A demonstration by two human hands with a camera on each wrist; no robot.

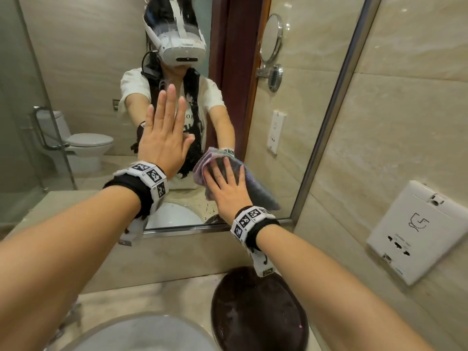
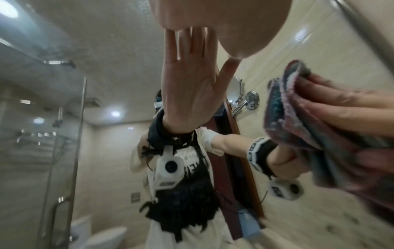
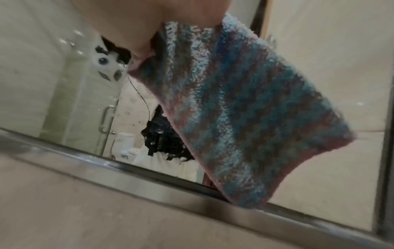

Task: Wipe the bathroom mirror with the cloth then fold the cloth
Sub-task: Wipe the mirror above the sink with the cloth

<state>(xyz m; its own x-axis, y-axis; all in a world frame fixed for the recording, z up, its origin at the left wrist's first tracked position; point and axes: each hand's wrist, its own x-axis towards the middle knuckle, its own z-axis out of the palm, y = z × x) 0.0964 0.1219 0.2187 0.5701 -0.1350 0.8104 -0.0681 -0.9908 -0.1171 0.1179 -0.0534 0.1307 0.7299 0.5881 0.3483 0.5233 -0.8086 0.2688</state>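
Note:
The bathroom mirror [image 1: 76, 72] fills the wall ahead, and its glass carries water spots low down. My left hand [image 1: 164, 138] lies flat on the glass, fingers straight and pointing up; the left wrist view shows its palm [image 2: 224, 25] meeting its own reflection. My right hand [image 1: 225, 184] presses a striped blue and pink cloth [image 1: 255, 191] against the glass near the lower right corner, with its fingers spread straight. In the right wrist view the cloth [image 3: 245, 109] hangs from under the hand [image 3: 170, 15] down to the bottom frame. The cloth [image 2: 298, 126] also appears in the left wrist view.
The mirror's metal frame [image 1: 329, 122] runs up the right side and along the bottom [image 3: 149, 176]. Below are a stone counter [image 1: 141, 295], a basin [image 1: 141, 335] and a dark round dish [image 1: 258, 315]. A white socket panel [image 1: 417, 231] sits on the right wall.

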